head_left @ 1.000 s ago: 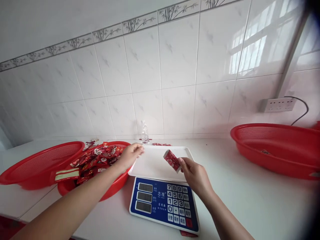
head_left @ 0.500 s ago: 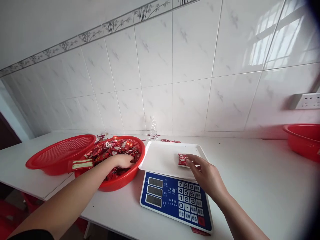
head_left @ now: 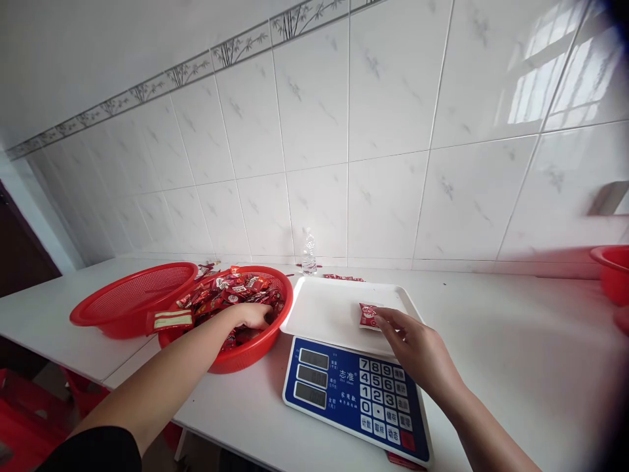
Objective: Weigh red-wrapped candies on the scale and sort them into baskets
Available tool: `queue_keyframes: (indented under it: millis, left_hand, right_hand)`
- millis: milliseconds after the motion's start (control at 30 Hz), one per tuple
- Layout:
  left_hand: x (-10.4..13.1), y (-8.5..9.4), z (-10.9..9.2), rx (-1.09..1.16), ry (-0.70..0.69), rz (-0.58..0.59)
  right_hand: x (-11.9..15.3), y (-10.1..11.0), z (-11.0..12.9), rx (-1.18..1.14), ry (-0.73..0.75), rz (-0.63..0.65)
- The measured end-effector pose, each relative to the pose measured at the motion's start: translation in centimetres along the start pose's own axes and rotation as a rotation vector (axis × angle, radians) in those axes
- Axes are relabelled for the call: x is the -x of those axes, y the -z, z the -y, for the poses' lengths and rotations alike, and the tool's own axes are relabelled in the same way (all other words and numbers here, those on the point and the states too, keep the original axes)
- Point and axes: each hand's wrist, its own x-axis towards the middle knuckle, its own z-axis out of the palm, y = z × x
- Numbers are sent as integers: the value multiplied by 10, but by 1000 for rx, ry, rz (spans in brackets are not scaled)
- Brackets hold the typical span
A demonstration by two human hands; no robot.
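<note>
- Right hand (head_left: 413,335) pinches a red packet (head_left: 367,315) at its fingertips, over the white tray (head_left: 322,308) of a scale (head_left: 339,377).
- Left hand (head_left: 251,315) dips among wrapped packets (head_left: 216,292) in a red basket (head_left: 246,360), its grip impossible to tell.
- Beyond both hands, a clear bottle (head_left: 308,254) stands.

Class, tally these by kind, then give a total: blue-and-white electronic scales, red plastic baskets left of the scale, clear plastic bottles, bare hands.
Blue-and-white electronic scale: 1
Red plastic baskets to its left: 2
Clear plastic bottle: 1
Bare hands: 2, left hand and right hand
Total: 6
</note>
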Motion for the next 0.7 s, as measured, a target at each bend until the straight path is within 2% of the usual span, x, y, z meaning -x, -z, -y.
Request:
queue_keyframes:
  millis: [133, 333, 433, 700]
  left_hand:
    - [-2, 8, -7, -29, 6, 201]
    - [-5, 12, -10, -79, 46, 281]
    - [-4, 19, -7, -22, 20, 225]
    - [3, 55, -5, 381, -45, -122]
  right_hand:
    - [0, 0, 1, 10, 7, -4]
    - [0, 0, 0, 14, 22, -17]
    - [-1, -2, -2, 13, 17, -8]
    - [1, -3, -3, 1, 20, -3]
